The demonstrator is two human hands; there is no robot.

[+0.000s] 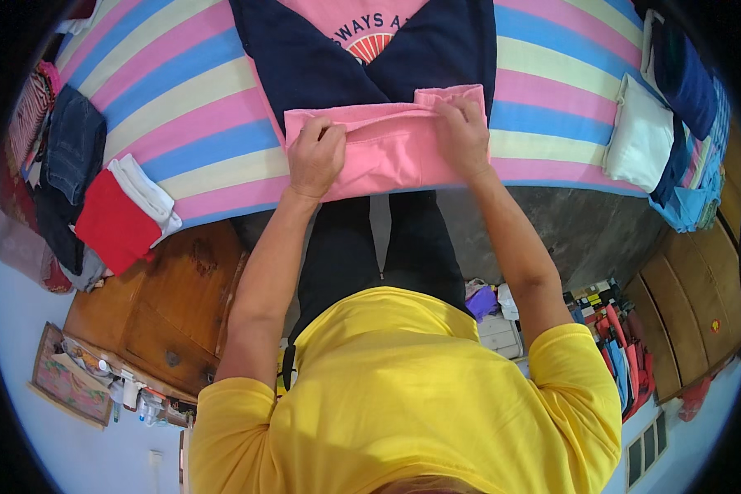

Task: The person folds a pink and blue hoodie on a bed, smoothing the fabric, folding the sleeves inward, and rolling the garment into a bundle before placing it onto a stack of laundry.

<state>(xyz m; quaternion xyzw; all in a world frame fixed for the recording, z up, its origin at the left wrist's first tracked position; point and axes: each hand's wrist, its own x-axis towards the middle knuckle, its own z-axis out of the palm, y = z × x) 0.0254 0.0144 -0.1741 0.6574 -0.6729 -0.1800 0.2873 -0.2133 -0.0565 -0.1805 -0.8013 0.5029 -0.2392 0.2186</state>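
A pink and navy sweatshirt (321, 74) lies before me on a striped bed sheet (222, 117), its navy sleeves crossed over the printed pink front. Its pink lower hem (376, 157) is turned up over the cuffs near the bed's edge. At the left end of that fold, my left hand (318, 157) pinches the pink cloth, fingers curled. My right hand (463, 136) grips the hem at the right end, where a corner of it is doubled over. Between the hands the upper edge of the fold gapes slightly.
On the bed's left lie a folded red garment (117, 222), a white folded cloth (145, 191) and folded jeans (74, 145). A white folded garment (642, 133) and a navy one (682, 80) are stacked at right. A wooden cabinet (167, 309) stands at lower left.
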